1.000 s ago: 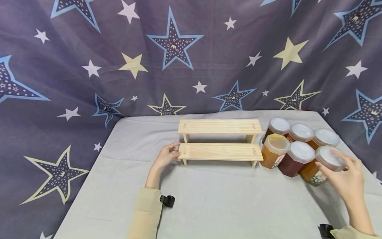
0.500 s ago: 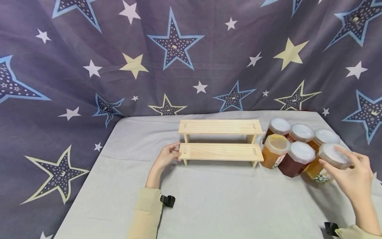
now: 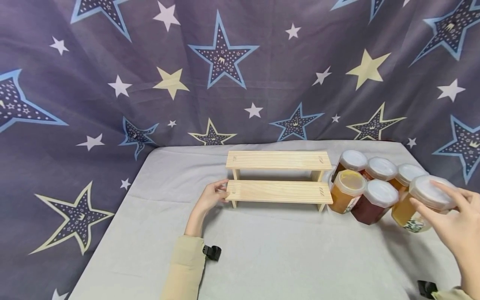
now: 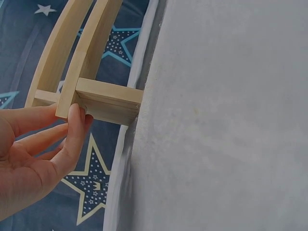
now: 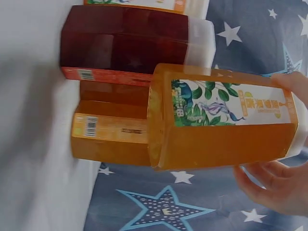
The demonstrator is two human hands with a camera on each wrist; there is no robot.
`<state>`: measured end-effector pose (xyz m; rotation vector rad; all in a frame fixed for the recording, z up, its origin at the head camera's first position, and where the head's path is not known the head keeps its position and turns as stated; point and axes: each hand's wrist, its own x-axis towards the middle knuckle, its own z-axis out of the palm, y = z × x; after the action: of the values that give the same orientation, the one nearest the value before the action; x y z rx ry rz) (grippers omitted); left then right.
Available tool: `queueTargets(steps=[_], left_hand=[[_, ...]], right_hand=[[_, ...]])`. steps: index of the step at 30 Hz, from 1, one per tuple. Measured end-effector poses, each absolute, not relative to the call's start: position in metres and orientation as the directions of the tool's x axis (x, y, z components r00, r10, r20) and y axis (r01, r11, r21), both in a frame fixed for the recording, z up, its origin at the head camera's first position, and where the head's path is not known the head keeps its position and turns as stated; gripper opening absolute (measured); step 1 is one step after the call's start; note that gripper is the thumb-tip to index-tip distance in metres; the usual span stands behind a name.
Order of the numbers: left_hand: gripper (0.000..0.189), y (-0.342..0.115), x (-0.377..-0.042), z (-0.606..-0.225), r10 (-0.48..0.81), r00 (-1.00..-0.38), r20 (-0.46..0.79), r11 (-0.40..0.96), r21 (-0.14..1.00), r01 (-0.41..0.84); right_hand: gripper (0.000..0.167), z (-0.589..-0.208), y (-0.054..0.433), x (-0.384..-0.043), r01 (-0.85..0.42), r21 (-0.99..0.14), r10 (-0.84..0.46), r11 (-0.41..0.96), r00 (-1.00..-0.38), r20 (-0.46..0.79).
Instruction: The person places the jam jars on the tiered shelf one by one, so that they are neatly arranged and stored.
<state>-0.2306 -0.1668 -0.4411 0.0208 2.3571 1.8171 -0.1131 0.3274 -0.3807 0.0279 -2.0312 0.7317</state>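
Note:
A two-tier wooden shelf (image 3: 277,192) stands near the back of the table. My left hand (image 3: 209,197) pinches the left end of its lower board, thumb and fingers at the corner (image 4: 67,108) in the left wrist view. On the right, my right hand (image 3: 455,216) grips an amber jar (image 3: 405,211) by its white lid (image 3: 431,192), fingers spread round the rim. In the right wrist view this honey-coloured jar (image 5: 221,144) with a leafy label is raised off the table, its base above those of the other jars.
Several lidded jars stand grouped right of the shelf: a yellow-topped one (image 3: 344,198), a dark red one (image 3: 371,208) and others behind. A pale grey cloth (image 3: 285,254) covers the table. A star-patterned curtain (image 3: 225,104) hangs behind and at the sides.
My right hand has lifted the amber jar and moved it to the right, apart from the dark red jar. The left hand stays at the shelf's end.

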Motion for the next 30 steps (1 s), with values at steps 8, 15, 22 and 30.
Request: queueTargets(steps=[8,15,22,30], left_hand=[[0.05,-0.165,-0.23,-0.441,0.106,-0.988,-0.111,0.249,0.965,-0.081],[0.05,-0.165,-0.229,-0.44,0.104,-0.988,-0.114,0.25,0.965,-0.085],[0.049,-0.166,-0.23,-0.439,0.106,-0.988,-0.109,0.265,0.961,-0.078],[0.049,-0.165,-0.228,-0.434,0.12,-0.984,-0.128,0.267,0.959,-0.092]], right_hand=[[0.067,-0.363,0.321,-0.105,-0.32,-0.529,0.267,0.786,-0.596,0.757],[0.085,-0.352,0.32,-0.11,-0.374,-0.48,0.224,0.794,-0.554,0.802],[0.084,-0.339,0.317,-0.112,-0.358,-0.481,0.215,0.8,-0.576,0.788],[0.049,-0.329,0.31,-0.118,-0.354,-0.521,0.235,0.776,-0.604,0.761]])
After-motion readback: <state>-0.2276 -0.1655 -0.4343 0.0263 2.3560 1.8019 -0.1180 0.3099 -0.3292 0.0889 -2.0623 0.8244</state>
